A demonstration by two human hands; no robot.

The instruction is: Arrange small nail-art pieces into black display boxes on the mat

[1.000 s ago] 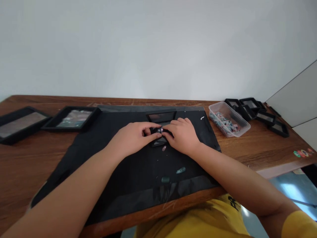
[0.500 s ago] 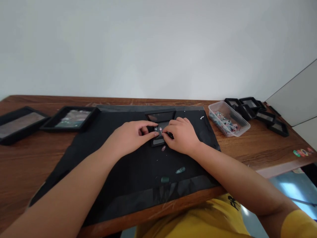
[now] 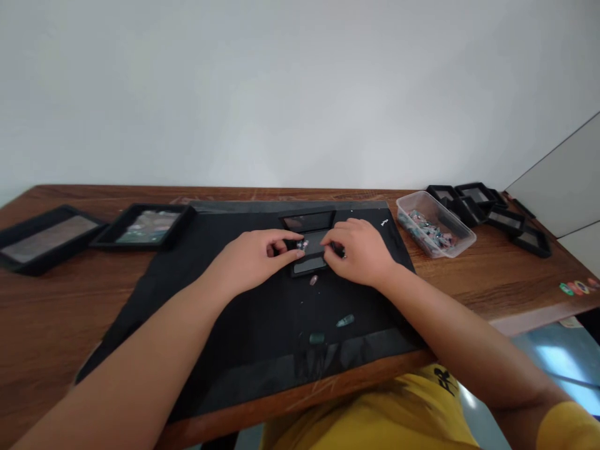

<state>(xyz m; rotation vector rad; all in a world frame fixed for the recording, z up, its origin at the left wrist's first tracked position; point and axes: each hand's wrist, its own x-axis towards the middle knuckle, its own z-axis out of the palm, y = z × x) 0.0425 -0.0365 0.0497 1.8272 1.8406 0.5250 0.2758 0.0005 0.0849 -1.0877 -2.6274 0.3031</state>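
A small black box (image 3: 307, 267) with its windowed lid (image 3: 309, 222) tilted up stands on the black mat. My left hand (image 3: 255, 256) reaches in from the left, thumb and forefinger closed about a small glittery press-on nail (image 3: 305, 244) at the box's left side. Over the right part of the box, my right hand (image 3: 360, 253) has its fingers curled in a pinch. Something dark and shiny shows inside that hand, too hidden to name. A pinkish nail (image 3: 314, 280) lies just in front of the box. Closer to me are a teal nail (image 3: 345, 320) and a dark green piece (image 3: 317, 338).
On the right stands a clear plastic tub (image 3: 438, 244) of pink and teal nails. Several black windowed boxes (image 3: 506, 219) are piled beyond it. Two larger black frames (image 3: 110, 235) (image 3: 35, 265) lie at the left. The black mat (image 3: 253, 340) covers the table's middle.
My right hand has shifted right, away from the glittery nail, baring more of the box's inside. My left hand stays at the box's left side. The view has shifted slightly.
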